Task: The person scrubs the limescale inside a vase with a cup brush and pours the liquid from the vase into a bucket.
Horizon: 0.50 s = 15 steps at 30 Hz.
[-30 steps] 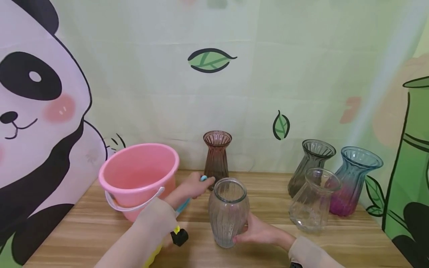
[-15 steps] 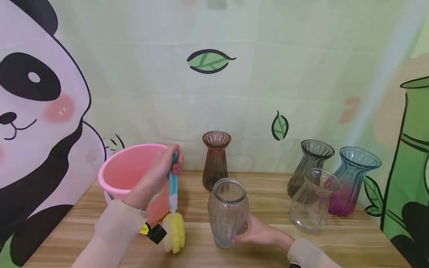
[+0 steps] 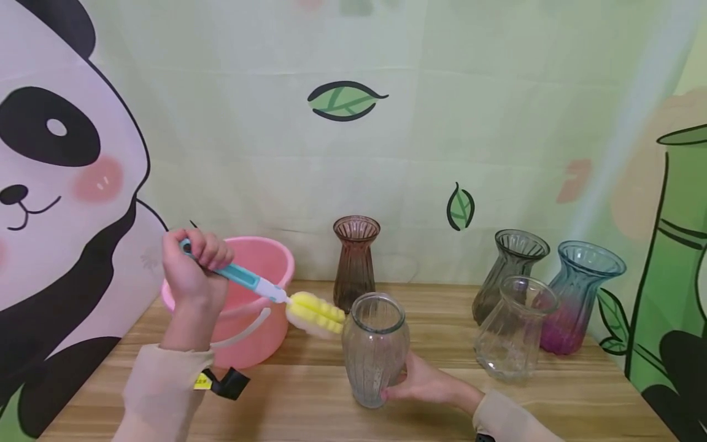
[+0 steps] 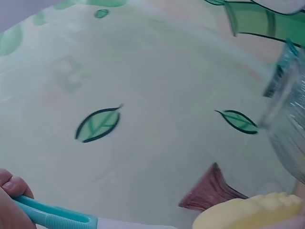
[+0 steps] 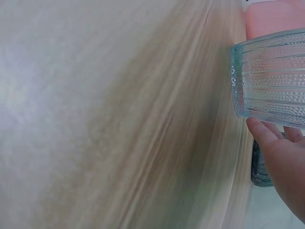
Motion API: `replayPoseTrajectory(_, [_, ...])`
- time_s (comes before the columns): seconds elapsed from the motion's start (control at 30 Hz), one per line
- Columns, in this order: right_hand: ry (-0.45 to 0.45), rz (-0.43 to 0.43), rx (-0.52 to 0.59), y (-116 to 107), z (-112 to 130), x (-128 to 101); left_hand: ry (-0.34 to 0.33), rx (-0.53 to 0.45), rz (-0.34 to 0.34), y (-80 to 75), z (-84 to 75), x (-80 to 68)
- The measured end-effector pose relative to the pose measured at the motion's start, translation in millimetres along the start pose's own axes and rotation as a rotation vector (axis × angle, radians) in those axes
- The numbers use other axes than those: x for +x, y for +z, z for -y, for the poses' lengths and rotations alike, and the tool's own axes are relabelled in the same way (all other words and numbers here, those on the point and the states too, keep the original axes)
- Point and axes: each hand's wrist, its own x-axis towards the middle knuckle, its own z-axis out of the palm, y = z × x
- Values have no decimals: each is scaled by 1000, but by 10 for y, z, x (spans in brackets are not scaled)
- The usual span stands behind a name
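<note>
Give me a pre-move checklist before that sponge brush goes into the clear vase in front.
1. Left hand grips the sponge brush handle: ok.
2. Right hand steadies the clear vase low on its side: ok.
3. Vase upright on the table: ok.
4. Sponge head lined up over the vase mouth: not ok, it sits beside the rim.
5. Sponge fits the neck: cannot tell.

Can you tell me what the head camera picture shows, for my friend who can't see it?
A left hand holds a sponge brush beside a clear vase steadied by the right hand on a wooden table.
</note>
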Motion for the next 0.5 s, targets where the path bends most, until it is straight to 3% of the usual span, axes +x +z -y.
replayPoseTrajectory(0.13, [8,6,4,3,-1,3,55,-214,-99,-24,-172,32])
replayPoseTrajectory(0.3, [22,13,16,-5,9,-4,27,-446,-156,-10,-297,67])
replayPoseTrajectory(0.5, [47,17,27,-7,20,-2,-42,-500,-135,187,-182,-3])
